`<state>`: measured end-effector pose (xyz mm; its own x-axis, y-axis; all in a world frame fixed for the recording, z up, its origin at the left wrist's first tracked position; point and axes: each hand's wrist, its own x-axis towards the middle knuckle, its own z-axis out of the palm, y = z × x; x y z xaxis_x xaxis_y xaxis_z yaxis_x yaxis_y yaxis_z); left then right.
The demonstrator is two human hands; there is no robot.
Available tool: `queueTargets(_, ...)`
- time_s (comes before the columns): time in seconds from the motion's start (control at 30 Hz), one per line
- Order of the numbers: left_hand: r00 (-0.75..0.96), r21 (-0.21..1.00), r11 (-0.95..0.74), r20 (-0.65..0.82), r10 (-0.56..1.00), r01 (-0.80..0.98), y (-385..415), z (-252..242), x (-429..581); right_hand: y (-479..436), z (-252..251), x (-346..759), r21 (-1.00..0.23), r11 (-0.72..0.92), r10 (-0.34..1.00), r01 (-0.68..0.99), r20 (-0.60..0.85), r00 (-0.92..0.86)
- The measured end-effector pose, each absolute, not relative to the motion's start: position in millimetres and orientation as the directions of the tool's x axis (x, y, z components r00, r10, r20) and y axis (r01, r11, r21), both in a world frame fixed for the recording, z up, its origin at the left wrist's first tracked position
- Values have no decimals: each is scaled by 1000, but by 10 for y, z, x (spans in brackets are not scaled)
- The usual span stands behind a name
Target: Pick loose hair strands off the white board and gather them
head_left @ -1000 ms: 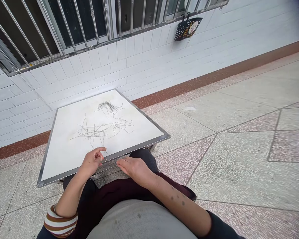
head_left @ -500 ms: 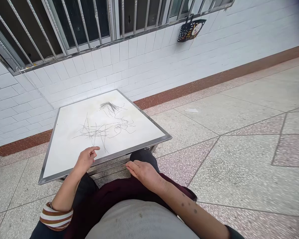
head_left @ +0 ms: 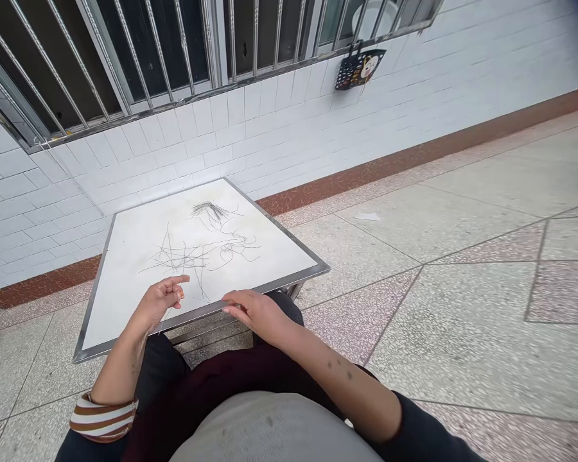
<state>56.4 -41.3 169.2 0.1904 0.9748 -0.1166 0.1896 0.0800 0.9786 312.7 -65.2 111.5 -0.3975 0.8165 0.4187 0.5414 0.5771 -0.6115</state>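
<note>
My left hand [head_left: 161, 301] is over the table's near edge, index finger stretched out and the other fingers pinched toward the thumb. A thin strand seems to hang from that pinch, though it is very faint. Something small and orange shows at a fingertip. Close by to the right, my right hand [head_left: 257, 312] reaches over the front rim, thumb apart from its fingers, with nothing visible between them. On the white tabletop [head_left: 125, 276], loose dark thin strands [head_left: 185, 258] lie crossed and scattered. Behind them is a denser bundle of strands [head_left: 210, 208].
The table's metal rim [head_left: 289, 276] runs just in front of my knees. Beyond stands a white tiled wall [head_left: 279, 122] with a barred window [head_left: 158, 51]. A black patterned bag [head_left: 359, 69] hangs from the bars. A white scrap [head_left: 367, 217] lies on the floor.
My right hand has moved up and left onto the table edge, and its thumb has parted from the fingers. My left hand has shifted slightly left. The faint line between the hands no longer shows.
</note>
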Motion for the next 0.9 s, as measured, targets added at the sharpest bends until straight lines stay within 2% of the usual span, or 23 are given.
queueTargets(0.07,179,981,105,-134,975,163,-402,1717,571,-665,1103,3064,-683,557,824,473,382,-419)
queueTargets(0.13,169,988,134,-146,975,83,-369,1730,553,-702,1076,3025,-765,483,866,426,345,-363)
queueTargets(0.2,136,984,158,-146,980,-84,-321,1711,530,-744,1052,2993,-852,376,920,365,296,-256)
queueTargets(0.33,-63,904,142,-182,981,-403,-294,1520,618,-784,1022,2943,-968,193,979,160,179,-97)
queueTargets(0.4,-9,876,204,-231,973,-438,-356,1385,788,-780,1009,2936,-960,217,976,178,216,-29)
queueTargets(0.47,68,877,234,-227,971,-420,-455,1281,1024,-772,991,2939,-900,309,943,307,332,22)
queueTargets(0.57,134,895,220,-181,974,-388,-595,1229,1368,-779,954,2943,-773,409,882,484,471,6)
queueTargets(0.77,77,911,118,-95,993,-395,-681,1245,1577,-842,850,2951,-665,460,858,588,503,-102)
queueTargets(0.9,66,879,100,-78,995,-466,-693,1221,1549,-862,797,2944,-656,484,855,579,494,-155)
